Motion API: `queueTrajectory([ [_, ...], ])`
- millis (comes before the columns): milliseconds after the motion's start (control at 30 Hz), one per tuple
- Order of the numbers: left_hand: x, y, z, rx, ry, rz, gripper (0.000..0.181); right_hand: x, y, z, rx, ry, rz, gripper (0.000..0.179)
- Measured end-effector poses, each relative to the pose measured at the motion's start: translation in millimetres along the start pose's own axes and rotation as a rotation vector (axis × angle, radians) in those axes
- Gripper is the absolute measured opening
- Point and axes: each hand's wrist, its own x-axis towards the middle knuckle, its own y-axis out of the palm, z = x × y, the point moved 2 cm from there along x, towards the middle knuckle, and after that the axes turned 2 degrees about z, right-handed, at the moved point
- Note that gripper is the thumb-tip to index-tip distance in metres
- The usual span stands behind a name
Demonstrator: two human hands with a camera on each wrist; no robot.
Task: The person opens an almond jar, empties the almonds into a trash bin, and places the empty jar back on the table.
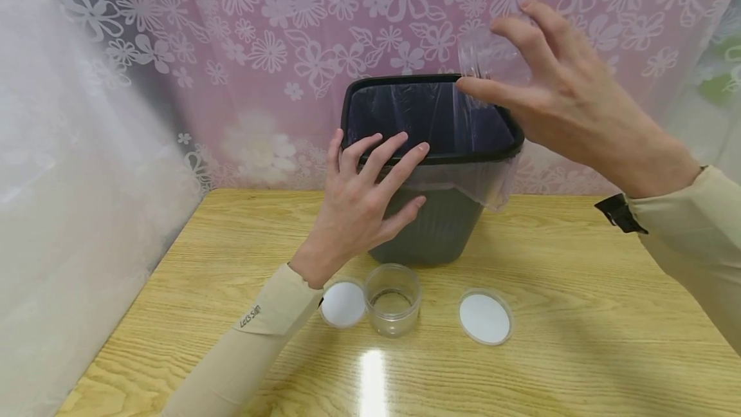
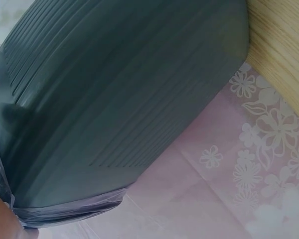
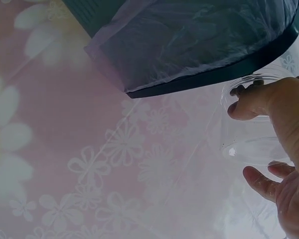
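Observation:
My right hand (image 1: 556, 76) holds a clear plastic jar (image 1: 483, 56), thumb on one side and fingers on the other, above the right back part of the bin's opening. The jar lies tilted on its side, mouth toward the bin. Small dark bits (image 3: 246, 89) show near its mouth in the right wrist view. My left hand (image 1: 359, 198) rests with spread fingers on the front rim of the dark green bin (image 1: 434, 224), thumb against its front. A translucent bag (image 1: 492, 182) lines the bin and folds over its rim; the bin's bottom inside is hidden.
A second clear jar (image 1: 393, 301) stands open on the wooden table (image 1: 579, 262) in front of the bin. One white round lid (image 1: 343, 304) lies beside it on the left, another white lid (image 1: 485, 318) to the right. A pink flowered curtain (image 1: 260, 82) hangs behind.

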Motion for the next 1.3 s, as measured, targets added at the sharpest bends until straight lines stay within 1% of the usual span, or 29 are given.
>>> queueTrajectory([
  [267, -1.3, -0.1, 0.7, 0.0, -0.003, 0.011, 0.06, -3.7, 4, -1, -0.017, -0.021, 0.017, 0.069],
  [500, -1.9, 0.8, 0.1, 0.005, -0.002, 0.001, 0.06, -6.3, 5, -2, -0.062, -0.065, 0.104, 0.077],
  [600, -1.9, 0.7, 0.3, 0.004, -0.002, -0.006, 0.059, -6.2, 6, -1, -0.067, -0.061, 0.109, 0.077],
  [733, -1.7, 0.4, 0.0, 0.005, -0.004, -0.009, 0.059, -6.8, 7, -2, -0.086, -0.068, 0.136, 0.079],
  [833, -1.1, 0.7, -0.5, 0.006, -0.002, -0.005, 0.059, -7.8, 6, -5, -0.108, -0.093, 0.163, 0.081],
  [933, -0.7, 1.1, -0.7, 0.005, 0.0, -0.005, 0.059, -7.3, 6, -7, -0.123, -0.118, 0.158, 0.081],
  [1100, -1.7, 1.7, -0.6, -0.001, 0.002, -0.009, 0.06, -4.9, 7, -9, -0.153, -0.168, 0.199, 0.085],
  [1167, -1.9, 1.7, -0.5, -0.004, 0.002, -0.009, 0.059, -3.0, 8, -10, -0.166, -0.189, 0.213, 0.089],
  [1300, -1.8, 1.1, 0.0, -0.007, -0.004, -0.004, 0.059, 3.1, 10, -17, -0.198, -0.194, 0.221, 0.094],
])
